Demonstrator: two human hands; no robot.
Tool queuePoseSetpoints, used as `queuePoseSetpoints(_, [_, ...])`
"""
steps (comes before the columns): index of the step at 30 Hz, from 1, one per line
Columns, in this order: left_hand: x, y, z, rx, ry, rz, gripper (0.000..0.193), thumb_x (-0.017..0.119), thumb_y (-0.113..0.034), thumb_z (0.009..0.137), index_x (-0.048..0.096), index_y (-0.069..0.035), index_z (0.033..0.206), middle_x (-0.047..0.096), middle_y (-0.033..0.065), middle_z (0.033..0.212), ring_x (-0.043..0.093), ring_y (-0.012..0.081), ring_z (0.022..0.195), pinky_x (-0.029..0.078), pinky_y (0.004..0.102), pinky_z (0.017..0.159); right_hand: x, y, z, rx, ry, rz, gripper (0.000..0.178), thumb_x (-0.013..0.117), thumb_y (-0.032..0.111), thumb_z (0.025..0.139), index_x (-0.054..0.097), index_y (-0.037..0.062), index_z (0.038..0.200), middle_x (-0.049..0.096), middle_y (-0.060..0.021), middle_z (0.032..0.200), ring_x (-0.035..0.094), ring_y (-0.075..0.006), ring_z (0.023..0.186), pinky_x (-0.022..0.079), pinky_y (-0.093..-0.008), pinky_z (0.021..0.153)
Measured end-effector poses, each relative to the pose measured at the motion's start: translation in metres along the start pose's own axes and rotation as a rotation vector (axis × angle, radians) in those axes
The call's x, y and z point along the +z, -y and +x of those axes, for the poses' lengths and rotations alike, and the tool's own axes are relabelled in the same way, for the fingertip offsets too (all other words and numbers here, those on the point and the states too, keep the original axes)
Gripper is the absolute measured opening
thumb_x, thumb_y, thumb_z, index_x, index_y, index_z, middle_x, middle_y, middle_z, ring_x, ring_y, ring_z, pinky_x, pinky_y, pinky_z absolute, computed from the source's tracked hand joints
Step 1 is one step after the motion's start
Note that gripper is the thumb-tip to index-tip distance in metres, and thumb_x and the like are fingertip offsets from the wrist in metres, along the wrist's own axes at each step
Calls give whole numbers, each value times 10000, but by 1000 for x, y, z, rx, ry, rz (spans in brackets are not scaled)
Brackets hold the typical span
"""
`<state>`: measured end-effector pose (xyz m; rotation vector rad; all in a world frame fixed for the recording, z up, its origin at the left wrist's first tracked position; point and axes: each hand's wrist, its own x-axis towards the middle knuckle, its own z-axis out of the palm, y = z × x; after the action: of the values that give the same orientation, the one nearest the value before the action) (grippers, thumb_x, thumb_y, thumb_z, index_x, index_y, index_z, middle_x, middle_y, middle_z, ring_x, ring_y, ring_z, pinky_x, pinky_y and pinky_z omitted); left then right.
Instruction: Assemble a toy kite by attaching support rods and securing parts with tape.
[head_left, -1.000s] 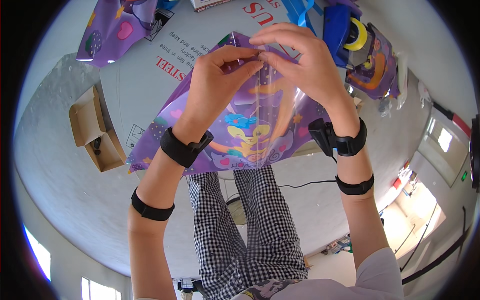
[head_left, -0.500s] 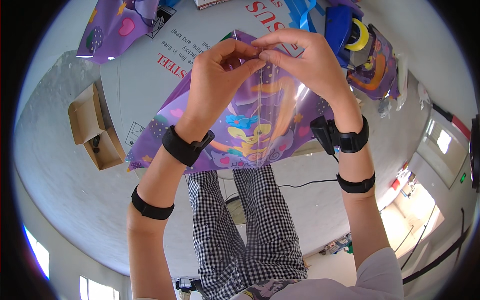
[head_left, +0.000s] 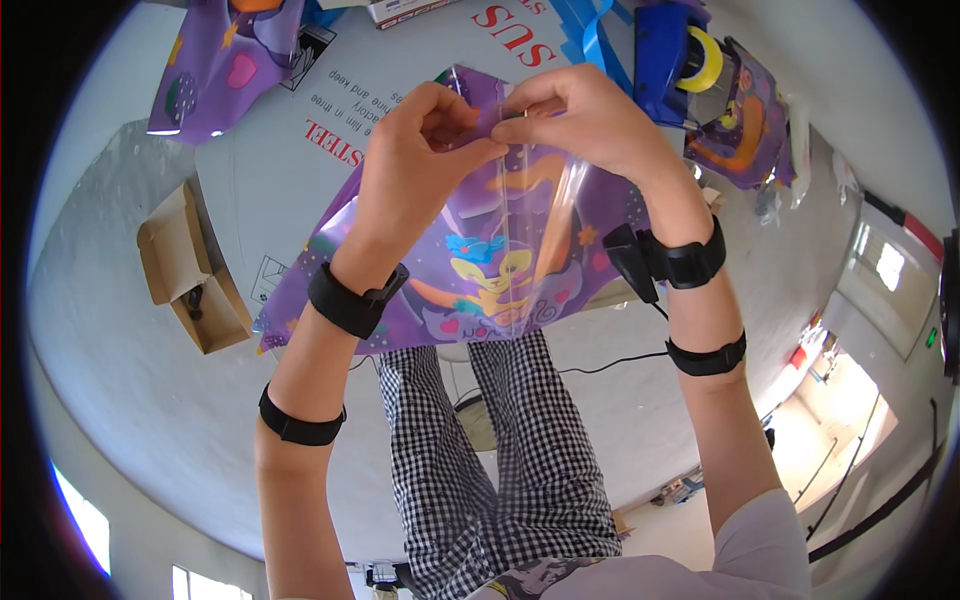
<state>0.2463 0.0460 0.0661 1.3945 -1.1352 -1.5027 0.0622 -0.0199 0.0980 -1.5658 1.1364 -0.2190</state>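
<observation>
Fingertips meet above the purple film

Beyond the right hand [head_left: 600,125] lie a blue ribbon [head_left: 592,45] and, farther right, a blue tape dispenser [head_left: 658,62] beside a purple package [head_left: 745,135]. Another purple sheet [head_left: 215,90] sits ahead and left of the left hand [head_left: 410,165]; an open cardboard box [head_left: 168,250] is well left of it. Compared with a moment ago, the left forefinger has drawn back from the right fingertips. The purple film [head_left: 490,265] spreads beneath both hands on the table [head_left: 265,175], its far corner pointing away past them, its wider span running left to right. The right thumb and forefinger pinch it; the left hand is loosely curled, its grip hard to judge.
</observation>
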Motion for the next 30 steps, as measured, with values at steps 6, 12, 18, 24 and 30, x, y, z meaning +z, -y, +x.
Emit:
queuePoseSetpoints(6, [-7,-3,8,-36,96,-6,299,738,-8,754,587,18,1010,648,58,863,613,107,820,506,241,765,1,-14,3,24,34,-27,254,763,201,749,727,2,902,700,-120,776,661,-181,705,493,-282,666])
queuePoseSetpoints(12, [-7,0,8,-15,92,58,284,726,-38,782,668,-5,1058,638,3,863,558,63,790,441,189,693,6,-16,-2,15,43,-318,316,776,292,699,704,23,848,620,-202,695,645,-322,697,496,-359,646])
queuePoseSetpoints(18, [-2,4,4,-24,15,71,141,694,-93,866,714,20,948,628,-20,761,500,25,682,393,173,621,-12,-22,-40,-27,-471,-73,397,755,272,737,675,17,1032,688,-155,964,677,-276,823,520,-334,718])
queuePoseSetpoints(24, [-4,4,7,-87,13,-11,166,687,-112,883,711,28,969,639,-29,804,518,19,721,404,167,642,-136,-153,-74,195,-1068,-113,340,651,258,885,669,-26,1072,704,-117,965,640,-173,957,481,-285,822])
queuePoseSetpoints(30, [-7,0,3,-119,23,27,182,697,-99,873,700,13,1015,618,-45,805,510,15,722,402,158,655,-147,-185,-72,654,-642,-149,371,701,344,841,705,14,1009,675,-85,1027,594,-181,886,441,-320,806])
